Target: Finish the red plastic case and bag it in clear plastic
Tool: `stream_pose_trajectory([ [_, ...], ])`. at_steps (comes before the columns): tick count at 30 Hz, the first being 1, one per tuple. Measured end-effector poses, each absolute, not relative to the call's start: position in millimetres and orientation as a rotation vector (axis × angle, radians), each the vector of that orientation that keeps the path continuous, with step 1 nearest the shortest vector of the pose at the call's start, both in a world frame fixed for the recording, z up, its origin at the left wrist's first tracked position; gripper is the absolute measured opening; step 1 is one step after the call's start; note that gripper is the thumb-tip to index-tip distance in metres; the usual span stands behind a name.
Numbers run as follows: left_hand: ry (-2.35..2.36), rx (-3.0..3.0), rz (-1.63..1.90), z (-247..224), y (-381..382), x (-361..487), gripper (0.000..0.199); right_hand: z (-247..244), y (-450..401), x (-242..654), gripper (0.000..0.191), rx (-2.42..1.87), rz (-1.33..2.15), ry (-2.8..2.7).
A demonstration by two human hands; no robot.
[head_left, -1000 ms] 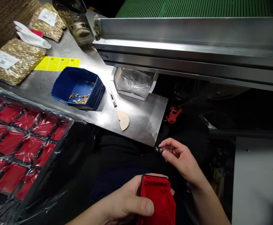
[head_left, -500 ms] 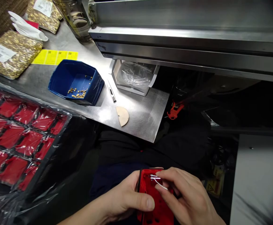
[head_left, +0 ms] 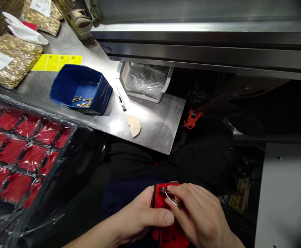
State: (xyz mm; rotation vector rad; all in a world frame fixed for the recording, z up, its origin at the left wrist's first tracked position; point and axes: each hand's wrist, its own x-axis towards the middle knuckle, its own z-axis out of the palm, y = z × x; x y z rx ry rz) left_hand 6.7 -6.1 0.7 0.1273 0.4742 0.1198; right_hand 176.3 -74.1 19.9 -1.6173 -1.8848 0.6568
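Observation:
A red part with a black edge [head_left: 175, 237] is held low in the view, over my lap. My left hand [head_left: 150, 213] is wrapped round its left side, the thumb lying across its face. Above it, my right hand [head_left: 199, 213] pinches a thin, shiny metal wire piece [head_left: 173, 199] between thumb and fingers. One end of that wire piece reaches the upper left of the red part. The exact contact there is too small to tell.
A blue bin [head_left: 80, 88] with small brass pieces stands on the metal table [head_left: 158, 131], near a knife [head_left: 121, 98], a wooden half disc [head_left: 134, 126] and a white tray [head_left: 145, 95]. Plastic-covered red parts [head_left: 34, 156] lie at left. A metal beam [head_left: 204, 48] crosses above.
The wire piece has turned and shifted slightly left and down with my right hand's fingers. My left hand still holds the red part. The whole view has shifted slightly.

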Motion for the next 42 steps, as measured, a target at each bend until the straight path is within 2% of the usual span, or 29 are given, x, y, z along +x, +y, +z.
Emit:
stream_pose_trajectory([
  [18, 0.476, 0.233, 0.115, -2, -6, 2, 0.048, 28, -73, 176, 0.019, -1.640, 0.661, -2.026],
  [25, 0.465, 0.258, 0.093, -4, -5, 0, 0.047, 30, -71, 174, 0.022, -1.653, 0.872, -1.947],
  [28, 0.473, 0.217, 0.088, -6, -8, -2, 0.055, 33, -73, 183, 0.018, -1.665, 0.967, -1.706],
  [31, 0.512, 0.161, 0.066, -7, -11, -6, 0.063, 26, -73, 201, 0.013, -1.907, 0.801, -1.285],
  [34, 0.539, 0.107, 0.083, -9, -13, -9, 0.068, 0, -66, 216, 0.030, -2.045, 0.722, -0.965],
  [37, 0.541, 0.077, 0.114, -11, -12, -10, 0.077, -39, -49, 217, 0.038, -2.001, 0.843, -0.919],
  [42, 0.543, 0.055, 0.145, -13, -10, -12, 0.116, -88, -17, 201, 0.025, -2.115, 0.907, -1.193],
])
